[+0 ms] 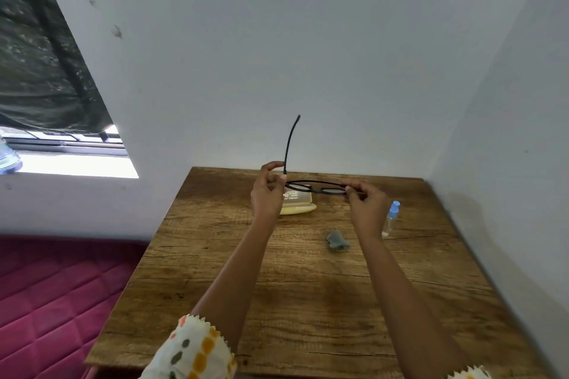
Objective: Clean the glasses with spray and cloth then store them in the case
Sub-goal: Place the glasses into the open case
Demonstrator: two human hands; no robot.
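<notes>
I hold black-framed glasses [317, 187] in the air above the far part of the wooden table [308, 286]. My left hand [267, 191] pinches the frame's left end, where one temple arm sticks straight up. My right hand [366, 203] grips the frame's right end. Beneath the glasses a pale yellow case [300, 204] lies open on the table, partly hidden by my left hand. A crumpled grey cloth [337, 240] rests on the table between my forearms. A small clear spray bottle [391, 218] with a blue cap stands just right of my right wrist.
The table sits in a corner, with white walls close behind and on the right. A maroon quilted mattress [55, 292] lies to the left of the table. A window [61, 144] with a dark curtain is at upper left.
</notes>
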